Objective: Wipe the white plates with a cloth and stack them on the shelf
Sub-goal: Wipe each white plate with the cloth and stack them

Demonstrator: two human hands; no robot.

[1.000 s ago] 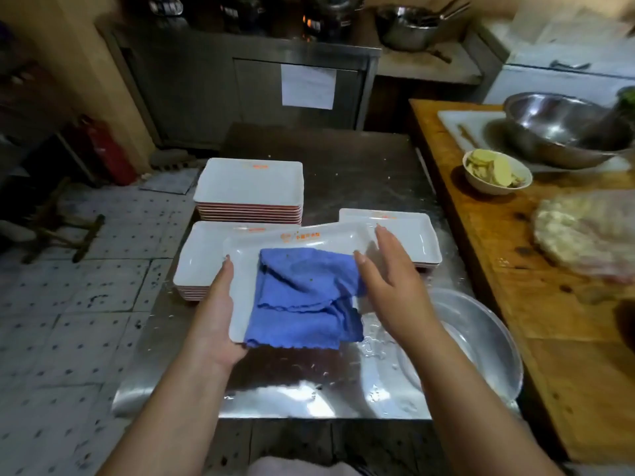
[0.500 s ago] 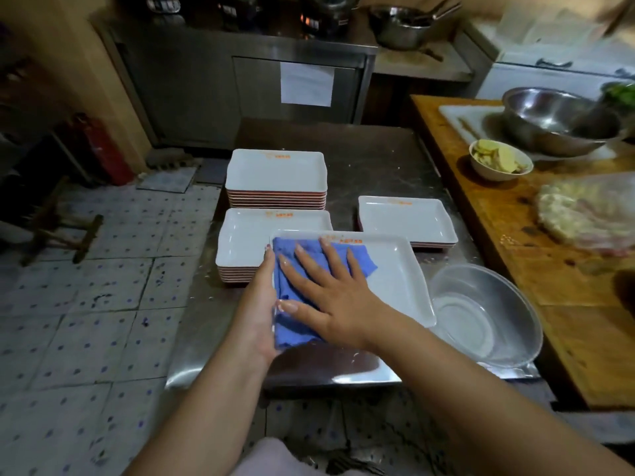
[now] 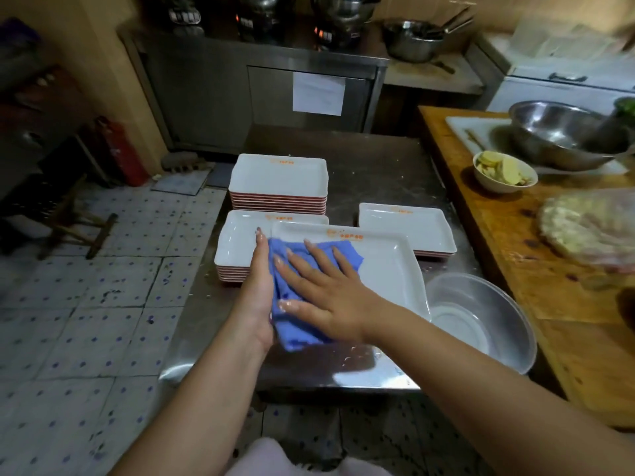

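1. The right hand lies flat on a blue cloth, its fingers straight and spread apart, palm pressing the cloth down.
2. The cloth sits bunched on the left part of a white rectangular plate, which is held over the front of the metal table.
3. The left hand holds that plate by its left edge. The thumb lies straight along the rim; the other fingers are hidden under the plate, so I cannot tell how they lie.
4. The plate is tilted a little and overlaps the near left stack of plates, which sits just behind and to the left of it.
5. A taller stack of plates stands behind that one, further back on the table.
6. A short stack of plates lies to the right, just beyond the held plate's far right corner.
7. All the plates are white, with an orange mark near the far rim and reddish undersides showing at the stack edges.
8. A clear plastic bowl rests at the table's front right corner, just beside the held plate.
9. On the wooden counter to the right are a small white bowl of pale slices and a large steel bowl.
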